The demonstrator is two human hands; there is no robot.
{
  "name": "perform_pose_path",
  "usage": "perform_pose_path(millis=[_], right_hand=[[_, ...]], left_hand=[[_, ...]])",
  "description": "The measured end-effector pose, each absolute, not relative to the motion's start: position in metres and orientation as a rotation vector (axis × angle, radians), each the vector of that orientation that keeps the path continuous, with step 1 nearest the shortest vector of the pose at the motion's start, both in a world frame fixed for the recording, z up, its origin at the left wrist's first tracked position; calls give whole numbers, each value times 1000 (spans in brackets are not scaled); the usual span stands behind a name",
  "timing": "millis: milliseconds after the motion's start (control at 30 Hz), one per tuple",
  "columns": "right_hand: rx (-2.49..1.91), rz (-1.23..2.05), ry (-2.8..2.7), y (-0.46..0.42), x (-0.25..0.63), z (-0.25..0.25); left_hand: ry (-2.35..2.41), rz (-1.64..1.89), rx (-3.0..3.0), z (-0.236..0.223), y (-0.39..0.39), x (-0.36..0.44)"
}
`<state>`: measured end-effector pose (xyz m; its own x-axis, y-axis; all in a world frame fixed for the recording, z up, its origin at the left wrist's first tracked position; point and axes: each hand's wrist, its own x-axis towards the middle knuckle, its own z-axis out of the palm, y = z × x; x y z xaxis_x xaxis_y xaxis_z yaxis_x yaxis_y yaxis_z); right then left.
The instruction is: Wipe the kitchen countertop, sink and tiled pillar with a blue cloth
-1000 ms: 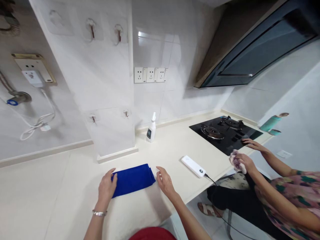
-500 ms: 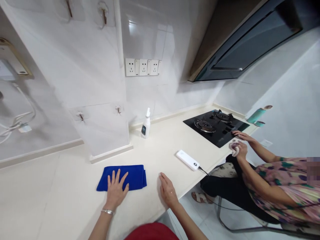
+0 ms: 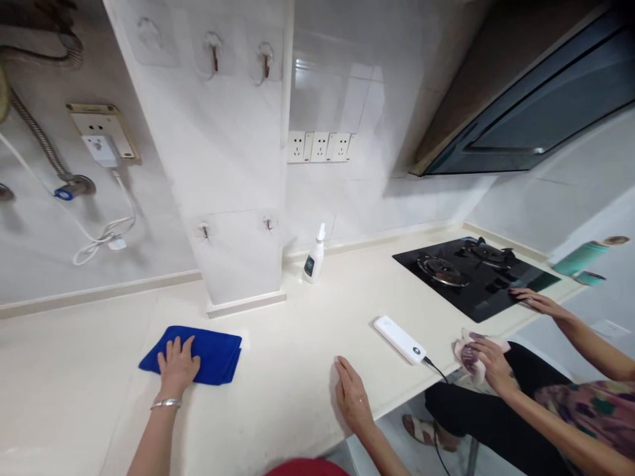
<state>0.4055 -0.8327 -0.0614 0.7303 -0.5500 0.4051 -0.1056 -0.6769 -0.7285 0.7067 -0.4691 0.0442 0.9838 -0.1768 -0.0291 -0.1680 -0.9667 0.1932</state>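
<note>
A folded blue cloth (image 3: pixel 213 354) lies on the pale countertop (image 3: pixel 282 403). My left hand (image 3: pixel 178 365) presses flat on its left part with the fingers spread, and a silver bracelet circles the wrist. Near the counter's front edge, my right hand (image 3: pixel 353 396) rests on its side, fingers stretched out and holding nothing. A white power bank (image 3: pixel 399 339) with a black cable lies to the right of that hand. Farther back, a white spray bottle (image 3: pixel 314 256) stands upright by the wall.
Another person sits at the right, one hand (image 3: pixel 491 360) on a pinkish cloth (image 3: pixel 469 354) at the counter edge, the other by the black gas stove (image 3: pixel 476 281). A green bottle (image 3: pixel 583 258) lies at the far right. A wall pillar (image 3: pixel 238 258) juts out behind the blue cloth.
My left hand has slid the blue cloth leftward over the counter, away from my right hand. The view has turned left. The other person's pinkish cloth has moved away from the stove along the edge.
</note>
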Motion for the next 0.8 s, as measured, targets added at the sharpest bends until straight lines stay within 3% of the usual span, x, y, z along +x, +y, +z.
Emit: perform_pose_path(millis=[67,167,300,400,500,633,733,800], right_hand=[[-2106,-779,476,-847,423,-33],[-1756,-816,509,-888,461,70],[-1438,-1339,295,-942,486,247],[-1521,-1647,193,-938,479,305],[-1846,-1626,299,-898,463,253],[-2559,-1127,195,-847,434,88],[-2660,-1017,198,-828,406,-8],[-2665,-996,192,-821,394,-38]], left_hand=[[-41,3,2881,40,-486,705],[151,41,2772,32,-513,699],[216,92,2648,27,-537,692],[237,191,2590,23,-544,690],[196,376,2597,15,-546,691],[74,559,2672,1,-539,707],[-57,538,2756,-4,-524,729],[-149,492,2804,-6,-514,745]])
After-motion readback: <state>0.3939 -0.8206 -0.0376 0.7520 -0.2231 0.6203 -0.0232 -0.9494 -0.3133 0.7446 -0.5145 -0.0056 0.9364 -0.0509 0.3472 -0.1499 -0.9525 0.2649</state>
